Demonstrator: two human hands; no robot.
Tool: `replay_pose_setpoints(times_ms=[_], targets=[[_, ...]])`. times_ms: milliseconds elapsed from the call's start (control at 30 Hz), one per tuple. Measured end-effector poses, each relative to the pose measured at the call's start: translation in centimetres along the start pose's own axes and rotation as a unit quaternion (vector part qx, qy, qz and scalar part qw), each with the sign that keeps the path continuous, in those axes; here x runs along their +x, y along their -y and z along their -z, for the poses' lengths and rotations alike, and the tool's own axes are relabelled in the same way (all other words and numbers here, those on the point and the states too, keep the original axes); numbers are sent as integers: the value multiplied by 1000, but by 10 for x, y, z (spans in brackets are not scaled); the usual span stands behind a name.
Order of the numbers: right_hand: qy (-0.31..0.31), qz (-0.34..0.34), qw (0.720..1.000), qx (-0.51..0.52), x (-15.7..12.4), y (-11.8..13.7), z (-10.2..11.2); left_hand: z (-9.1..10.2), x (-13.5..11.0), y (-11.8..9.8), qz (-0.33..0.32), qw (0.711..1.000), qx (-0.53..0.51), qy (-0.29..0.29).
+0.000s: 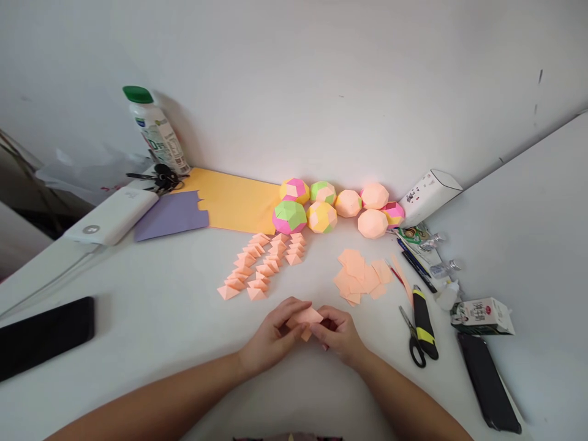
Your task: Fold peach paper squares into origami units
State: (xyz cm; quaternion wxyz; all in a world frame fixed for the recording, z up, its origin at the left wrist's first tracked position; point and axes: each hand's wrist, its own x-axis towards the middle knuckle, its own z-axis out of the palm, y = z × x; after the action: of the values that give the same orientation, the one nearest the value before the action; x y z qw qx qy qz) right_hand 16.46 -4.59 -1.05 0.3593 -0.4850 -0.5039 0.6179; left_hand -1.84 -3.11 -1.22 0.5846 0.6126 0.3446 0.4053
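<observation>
Both my hands meet low in the middle of the white table, pinching one small peach paper piece (309,317) between them. My left hand (273,337) grips its left side with curled fingers. My right hand (339,334) holds its right side, fingers closed. Just beyond them lie rows of several folded peach paper units (261,264) and a loose pile of flat peach paper squares (361,275). Further back, against the wall, sit several paper polyhedron balls (321,208), some multicoloured, some peach.
Scissors (414,343) and a yellow-black utility knife (425,321) lie right of my hands, with pens, a small carton (482,315) and a dark phone (489,383). On the left are a black phone (43,335), a white power bank (113,214), keys, a bottle (156,130), and orange and purple sheets.
</observation>
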Motion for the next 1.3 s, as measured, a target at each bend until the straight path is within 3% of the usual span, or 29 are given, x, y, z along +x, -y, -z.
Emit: replay_pose_setpoints(times_ms=[367, 667, 967, 1133, 1300], targets=[[-25, 52, 998, 7, -2, 2, -1, -2, -1, 4, 31, 998, -47, -31], [15, 54, 998, -25, -1, 4, 0, -3, -1, 7, 31, 999, 7, -10], [-7, 61, 998, -23, -3, 1, -1, -4, 0, 5, 30, 997, 62, -17], [-41, 41, 998, 31, -2, -4, -1, -3, 1, -2, 39, 995, 92, 19], [-43, 37, 997, 57, -2, -6, -1, -3, 2, -4, 5, 990, 131, 54]])
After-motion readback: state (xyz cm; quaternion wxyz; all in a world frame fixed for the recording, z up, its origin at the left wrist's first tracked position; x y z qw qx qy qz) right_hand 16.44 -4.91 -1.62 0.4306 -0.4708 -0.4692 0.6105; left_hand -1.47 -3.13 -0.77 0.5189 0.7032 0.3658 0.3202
